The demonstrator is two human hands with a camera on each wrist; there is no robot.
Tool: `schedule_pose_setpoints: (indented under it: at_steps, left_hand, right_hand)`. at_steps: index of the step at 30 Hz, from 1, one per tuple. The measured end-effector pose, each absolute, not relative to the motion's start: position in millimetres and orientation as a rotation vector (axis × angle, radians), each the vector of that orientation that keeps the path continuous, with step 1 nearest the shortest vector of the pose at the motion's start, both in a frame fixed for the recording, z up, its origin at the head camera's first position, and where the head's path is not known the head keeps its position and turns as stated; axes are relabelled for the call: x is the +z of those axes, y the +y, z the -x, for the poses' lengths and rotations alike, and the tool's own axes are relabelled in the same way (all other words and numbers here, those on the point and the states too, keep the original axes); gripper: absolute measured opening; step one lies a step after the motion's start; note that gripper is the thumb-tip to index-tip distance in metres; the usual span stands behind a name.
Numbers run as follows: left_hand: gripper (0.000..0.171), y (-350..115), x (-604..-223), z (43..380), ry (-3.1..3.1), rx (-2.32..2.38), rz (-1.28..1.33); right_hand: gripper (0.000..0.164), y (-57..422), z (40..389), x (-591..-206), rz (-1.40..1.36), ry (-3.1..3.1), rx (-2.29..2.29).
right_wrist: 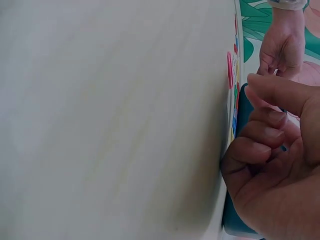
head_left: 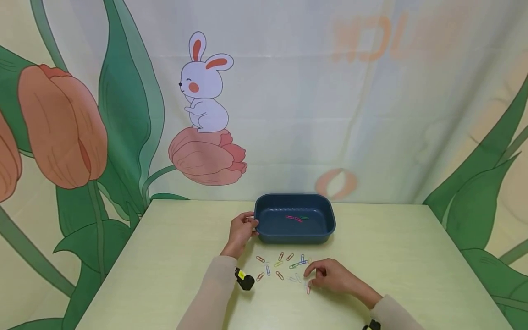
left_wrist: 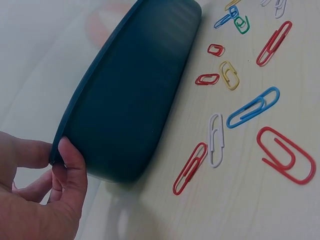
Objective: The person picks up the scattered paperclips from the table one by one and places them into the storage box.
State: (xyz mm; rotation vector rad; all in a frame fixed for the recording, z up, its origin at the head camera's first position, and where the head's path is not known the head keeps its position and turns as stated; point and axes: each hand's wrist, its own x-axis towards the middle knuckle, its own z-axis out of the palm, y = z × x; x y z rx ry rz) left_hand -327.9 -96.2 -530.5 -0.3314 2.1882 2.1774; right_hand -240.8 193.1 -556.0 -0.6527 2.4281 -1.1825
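A dark blue plastic tray [head_left: 297, 239] sits toward the table's far side, with two pink paper clips [head_left: 299, 220] and a green paper clip [head_left: 304, 217] inside. My left hand [left_wrist: 42, 192] grips its left end, thumb and fingers pinching the rim. In front of it my right hand [head_left: 332, 276] is low over the table, thumb and forefinger apart, the other fingers curled. Close by the thumb lies a pink paper clip [head_left: 308, 289]; whether they touch I cannot tell. The right wrist view shows that same pink clip [right_wrist: 230, 70] beyond the fingertips.
Several loose paper clips lie between the tray and me, among them a blue clip [left_wrist: 253, 107], a white clip [left_wrist: 215, 141] and a yellow clip [left_wrist: 229, 76]. Behind the pale table [head_left: 404, 247] hangs a printed curtain [head_left: 284, 114] with a rabbit and tulips.
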Motion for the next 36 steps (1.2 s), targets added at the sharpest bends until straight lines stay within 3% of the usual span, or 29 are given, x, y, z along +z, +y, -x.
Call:
schedule_pose_setpoints:
  at_steps: [13,25,36]
  left_hand:
    - [0.035,-95.9,-530.0,327.8,2.188,2.186,0.336]
    - [0.035,-95.5,-530.7,328.3,2.192,2.194,0.324]
    - [0.036,-95.3,-531.6,328.2,2.196,2.198,0.310]
  right_hand:
    - [0.016,194.0,243.1,-558.2,0.737,2.421,-1.149]
    - [0.005,192.4,244.0,-561.3,0.793,2.474,-1.085]
    - [0.010,192.8,245.2,-560.2,0.789,2.519,-1.066]
